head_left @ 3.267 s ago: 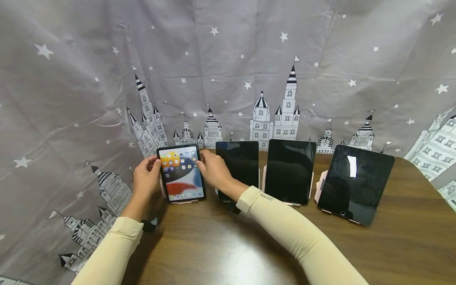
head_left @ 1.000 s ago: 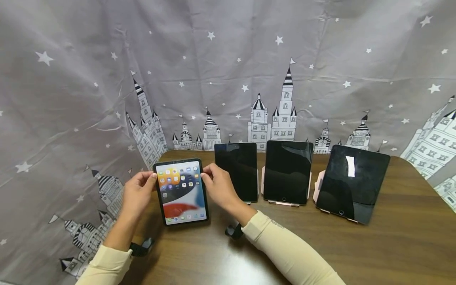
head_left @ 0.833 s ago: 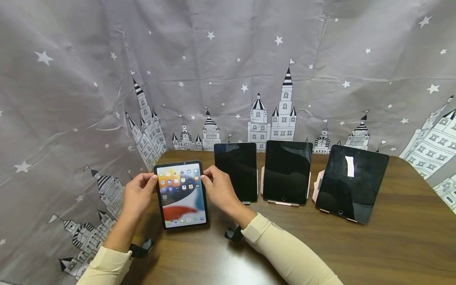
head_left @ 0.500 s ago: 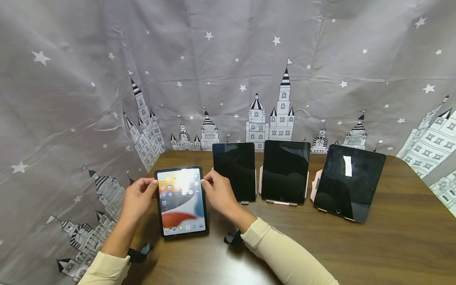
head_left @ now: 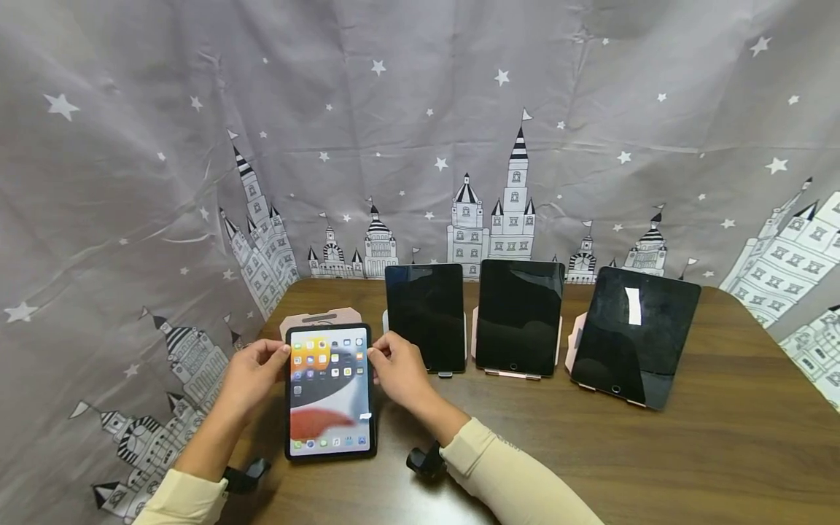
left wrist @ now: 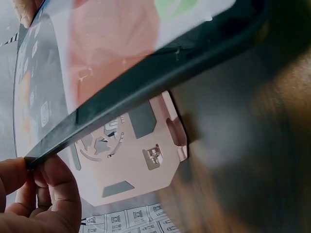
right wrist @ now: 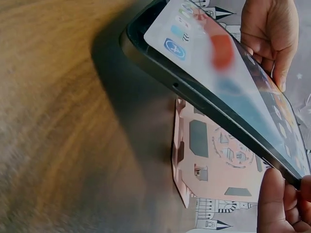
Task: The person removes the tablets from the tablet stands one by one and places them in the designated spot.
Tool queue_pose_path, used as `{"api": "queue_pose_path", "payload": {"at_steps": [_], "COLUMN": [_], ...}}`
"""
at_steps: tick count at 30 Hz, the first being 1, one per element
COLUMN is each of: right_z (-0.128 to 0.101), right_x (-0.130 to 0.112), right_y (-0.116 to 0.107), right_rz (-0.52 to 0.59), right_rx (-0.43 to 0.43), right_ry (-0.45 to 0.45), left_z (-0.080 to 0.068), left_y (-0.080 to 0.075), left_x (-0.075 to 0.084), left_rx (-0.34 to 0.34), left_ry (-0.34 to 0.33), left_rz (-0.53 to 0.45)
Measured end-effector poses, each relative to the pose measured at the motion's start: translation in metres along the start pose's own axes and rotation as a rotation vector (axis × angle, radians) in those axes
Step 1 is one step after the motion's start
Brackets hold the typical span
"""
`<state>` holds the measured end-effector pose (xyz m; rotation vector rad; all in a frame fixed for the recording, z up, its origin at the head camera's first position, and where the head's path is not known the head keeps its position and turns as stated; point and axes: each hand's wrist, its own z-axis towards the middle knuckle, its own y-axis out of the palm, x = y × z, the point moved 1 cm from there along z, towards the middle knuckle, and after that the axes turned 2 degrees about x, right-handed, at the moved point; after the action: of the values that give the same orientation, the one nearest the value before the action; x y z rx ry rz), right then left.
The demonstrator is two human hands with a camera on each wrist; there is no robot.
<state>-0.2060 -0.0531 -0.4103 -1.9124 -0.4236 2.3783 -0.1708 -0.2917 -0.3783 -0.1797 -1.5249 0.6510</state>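
A tablet (head_left: 331, 408) with a lit home screen is held in front of a pink metal stand (head_left: 344, 316), at the left of the table. My left hand (head_left: 252, 375) pinches its left edge near the top, thumb on the front. On the opposite edge, at about the same height, my right hand (head_left: 403, 368) pinches it between thumb and fingers. Both wrist views show the tablet tilted and apart from the stand's back plate (left wrist: 126, 174), which has cut-outs and a lower lip. The tablet's lower edge casts a shadow on the wood in the right wrist view.
To the right, three dark tablets lean on stands in a row: one beside my right hand (head_left: 426, 313), a middle one (head_left: 518, 313), and a larger one (head_left: 633, 350). A grey castle-print curtain (head_left: 420, 146) hangs behind the wooden table (head_left: 525, 452).
Both hands have brought the lit tablet off its stand and toward me, uncovering the stand's top. The three dark tablets stay on their stands; the view has shifted slightly.
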Motion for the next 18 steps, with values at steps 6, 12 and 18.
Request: {"api": "queue_pose_path", "payload": {"at_steps": [6,12,18], "right_z": [-0.005,-0.009,-0.016], "right_x": [0.005,0.005,0.008], "right_y": [0.002,0.003,0.009], "right_rz": [0.035,0.050,0.055], "right_rx": [-0.003,-0.028,-0.060], "right_ry": [0.040,0.093,0.122], "left_z": [-0.001,-0.002,-0.004], "left_y": [0.002,0.003,0.000], "left_x": [-0.003,-0.010,-0.021], "left_rx": [-0.033,-0.075,-0.139], "left_ry": [-0.021,-0.063,-0.090], "left_rz": [-0.006,-0.024,-0.004]}}
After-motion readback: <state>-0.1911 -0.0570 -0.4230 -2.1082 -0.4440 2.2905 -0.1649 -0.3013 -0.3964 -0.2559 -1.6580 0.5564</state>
